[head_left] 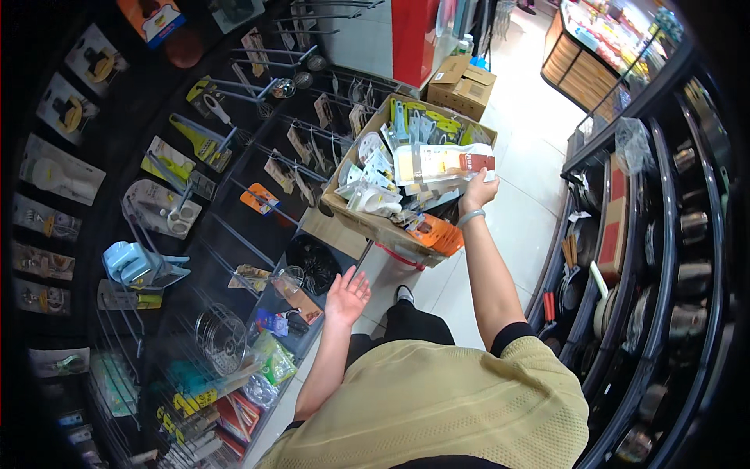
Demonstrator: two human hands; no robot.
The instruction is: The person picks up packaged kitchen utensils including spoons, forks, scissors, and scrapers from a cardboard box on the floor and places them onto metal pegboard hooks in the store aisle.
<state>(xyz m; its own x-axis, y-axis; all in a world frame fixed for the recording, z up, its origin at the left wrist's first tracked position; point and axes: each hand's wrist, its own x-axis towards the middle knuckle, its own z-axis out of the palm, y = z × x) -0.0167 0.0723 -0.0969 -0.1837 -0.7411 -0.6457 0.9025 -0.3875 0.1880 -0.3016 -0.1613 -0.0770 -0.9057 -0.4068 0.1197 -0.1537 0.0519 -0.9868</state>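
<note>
My right hand [478, 191] grips the end of a flat white package [430, 165] with a dark red end, holding it over a full cardboard box. The box [353, 220] is packed with carded and bagged kitchen tools, among them green-and-blue handled ones [422, 121] and orange cards [437, 233] at its near side. What is inside the white package I cannot make out. My left hand [347, 295] is palm up with spread fingers, holding nothing, between my body and the rack on the left.
A black display wall with metal hooks carries hanging utensils, including a light blue item [143, 264]. Below it a shelf holds bagged goods [273, 358] and a black bowl-like item [311, 264]. Another carton [462, 87] stands behind the box. Racks of pans [609, 309] line the right side.
</note>
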